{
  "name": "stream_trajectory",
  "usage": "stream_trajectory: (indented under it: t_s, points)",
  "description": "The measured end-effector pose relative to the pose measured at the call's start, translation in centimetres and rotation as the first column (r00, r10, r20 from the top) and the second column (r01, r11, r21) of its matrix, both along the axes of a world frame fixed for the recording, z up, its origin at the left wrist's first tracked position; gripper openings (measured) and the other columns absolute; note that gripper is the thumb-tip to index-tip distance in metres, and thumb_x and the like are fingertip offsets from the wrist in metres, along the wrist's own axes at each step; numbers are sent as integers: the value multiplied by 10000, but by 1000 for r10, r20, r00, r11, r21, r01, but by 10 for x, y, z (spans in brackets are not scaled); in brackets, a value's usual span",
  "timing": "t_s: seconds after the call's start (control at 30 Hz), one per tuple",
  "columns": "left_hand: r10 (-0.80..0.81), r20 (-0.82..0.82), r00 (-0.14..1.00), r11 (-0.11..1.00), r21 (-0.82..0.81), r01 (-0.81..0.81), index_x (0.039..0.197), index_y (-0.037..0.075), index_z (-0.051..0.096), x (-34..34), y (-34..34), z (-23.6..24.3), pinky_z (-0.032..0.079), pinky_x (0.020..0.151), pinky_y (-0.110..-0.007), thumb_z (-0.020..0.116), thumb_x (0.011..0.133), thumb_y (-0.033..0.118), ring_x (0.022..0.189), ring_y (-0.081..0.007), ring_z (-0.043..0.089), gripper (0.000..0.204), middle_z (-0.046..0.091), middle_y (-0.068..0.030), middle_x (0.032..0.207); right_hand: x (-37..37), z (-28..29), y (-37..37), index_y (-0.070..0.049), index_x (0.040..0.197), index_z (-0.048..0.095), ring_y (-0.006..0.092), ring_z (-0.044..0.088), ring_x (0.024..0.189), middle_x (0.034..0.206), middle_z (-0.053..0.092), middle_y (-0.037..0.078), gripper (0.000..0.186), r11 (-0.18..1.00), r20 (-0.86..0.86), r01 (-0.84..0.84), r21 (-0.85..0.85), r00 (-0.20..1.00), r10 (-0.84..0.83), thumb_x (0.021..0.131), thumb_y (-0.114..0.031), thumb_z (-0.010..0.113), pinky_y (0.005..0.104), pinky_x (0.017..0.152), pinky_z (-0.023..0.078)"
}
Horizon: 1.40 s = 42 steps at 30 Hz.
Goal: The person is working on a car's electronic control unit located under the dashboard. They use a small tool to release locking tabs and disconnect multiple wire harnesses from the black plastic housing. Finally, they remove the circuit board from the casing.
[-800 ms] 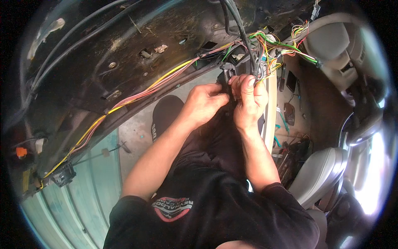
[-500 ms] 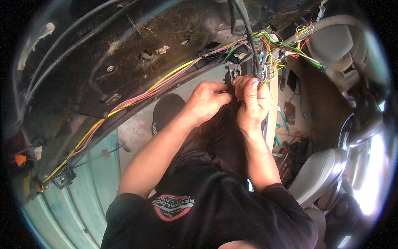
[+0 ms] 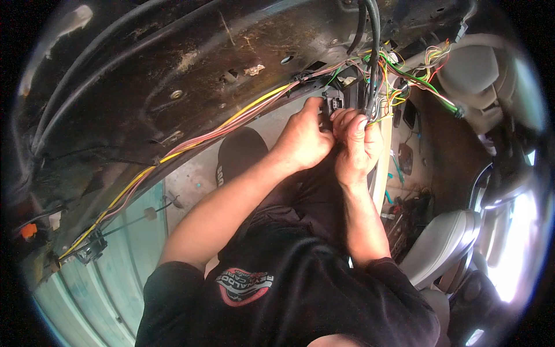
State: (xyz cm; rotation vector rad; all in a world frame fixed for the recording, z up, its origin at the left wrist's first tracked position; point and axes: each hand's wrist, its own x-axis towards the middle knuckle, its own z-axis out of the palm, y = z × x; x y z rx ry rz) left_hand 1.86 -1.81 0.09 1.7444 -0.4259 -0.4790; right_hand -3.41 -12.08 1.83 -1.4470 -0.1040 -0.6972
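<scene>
Both hands are at a black plastic connector housing (image 3: pixel 334 102) below the hanging black cables (image 3: pixel 373 63). My left hand (image 3: pixel 304 140) grips its left side, index finger raised along it and thumb bent inward. My right hand (image 3: pixel 357 144) is closed beside it, fingers curled at the housing's lower part and thumb near the cable bundle's end; exactly what it pinches is partly hidden. Multicoloured loose wires (image 3: pixel 399 81) fan out just above and right of my hands. A yellow and pink wire run (image 3: pixel 231 115) crosses the dark metal panel (image 3: pixel 156 75).
Hand tools (image 3: pixel 396 168) and a black phone-like rectangle (image 3: pixel 410 115) lie beyond a cream sill (image 3: pixel 383 173) on the right. Grey seats (image 3: pixel 439 248) stand at the right side. A pale green corrugated surface (image 3: pixel 115 277) is at lower left; an orange clip (image 3: pixel 29 230) sits at far left.
My left hand has moved up and right, its index finger rising alongside the connector. My right hand shifted slightly right. The whole panel view has shifted somewhat rightward.
</scene>
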Motion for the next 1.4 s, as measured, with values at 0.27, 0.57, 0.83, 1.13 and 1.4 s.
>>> stream_trajectory:
  t_s: [0.27,0.57,0.83,1.13,1.4]
  points:
    - [17,-47,999,998,-57,-20,1412,-9,441,-3,4,-3,550,839,-345,604,880,-4,984,-252,742,556,751,-216,1052,4,1,-1,-35,807,492,166,435,678,719,475,44,362,995,39,-88,42,996,86,1090,-258,522,339,702,414]
    - [179,-46,983,973,-138,-184,1334,-81,517,-22,8,0,561,930,-336,653,906,45,1072,-233,724,466,731,-243,1160,-2,4,-6,3,925,591,175,501,716,763,547,73,394,996,-26,-25,85,999,27,1085,-344,497,401,862,447]
    - [169,-107,980,970,-160,-185,1322,-103,515,-27,3,-5,568,936,-327,665,920,37,1129,-252,704,451,703,-267,1225,-17,15,-17,36,966,621,253,574,809,762,588,114,512,995,-113,-1,104,994,13,1092,-415,413,458,972,444]
    - [124,-155,980,935,-311,-167,1387,-85,460,-34,9,-15,525,1019,-334,664,952,40,1250,-291,634,496,605,-292,1368,-18,16,-15,78,1076,656,320,674,1041,942,693,162,528,981,-204,167,102,968,-144,1084,-412,459,450,965,484]
    - [-26,107,994,938,-342,61,1579,7,291,-38,21,-35,361,1189,-434,859,841,287,1467,-315,414,972,413,-211,1586,-19,19,-16,5,992,718,223,621,971,945,688,126,360,970,-223,208,-129,947,-233,1042,-326,585,357,837,504]
